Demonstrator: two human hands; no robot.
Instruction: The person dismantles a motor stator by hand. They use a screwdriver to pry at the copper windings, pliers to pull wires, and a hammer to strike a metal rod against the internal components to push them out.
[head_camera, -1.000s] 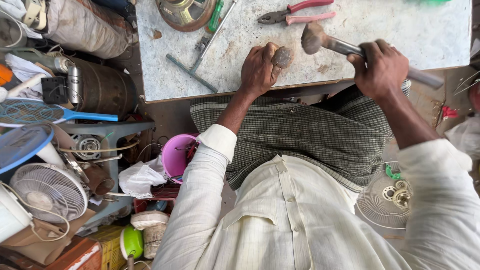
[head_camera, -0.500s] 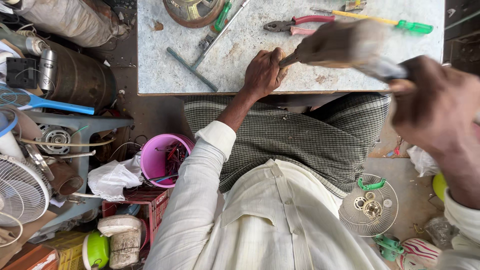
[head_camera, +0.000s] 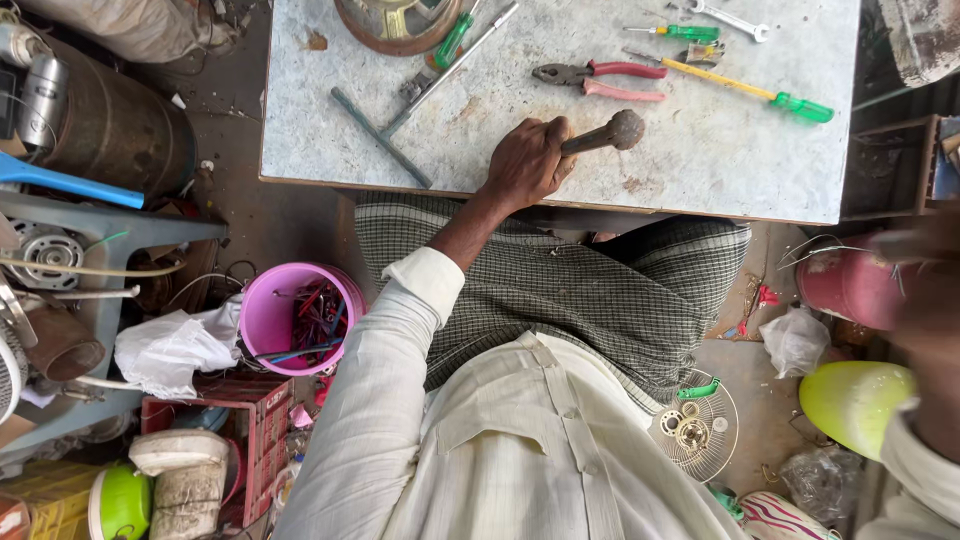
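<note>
A: Items on the table (head_camera: 800, 190)?
B: Red-handled pliers (head_camera: 600, 78); yellow screwdriver, green handle (head_camera: 745, 90); small green screwdriver (head_camera: 680, 32); spanner (head_camera: 730, 18); grey metal bar (head_camera: 380, 137).
A: On the floor?
B: Pink bucket (head_camera: 275, 310) holding wires; white plastic bag (head_camera: 170, 350); brown drum (head_camera: 115, 130); yellow-green ball (head_camera: 855, 400).

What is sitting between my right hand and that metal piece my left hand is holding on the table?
Nothing visible. The left hand grips the metal piece on the table; the blurred right hand is off its right edge.
</note>
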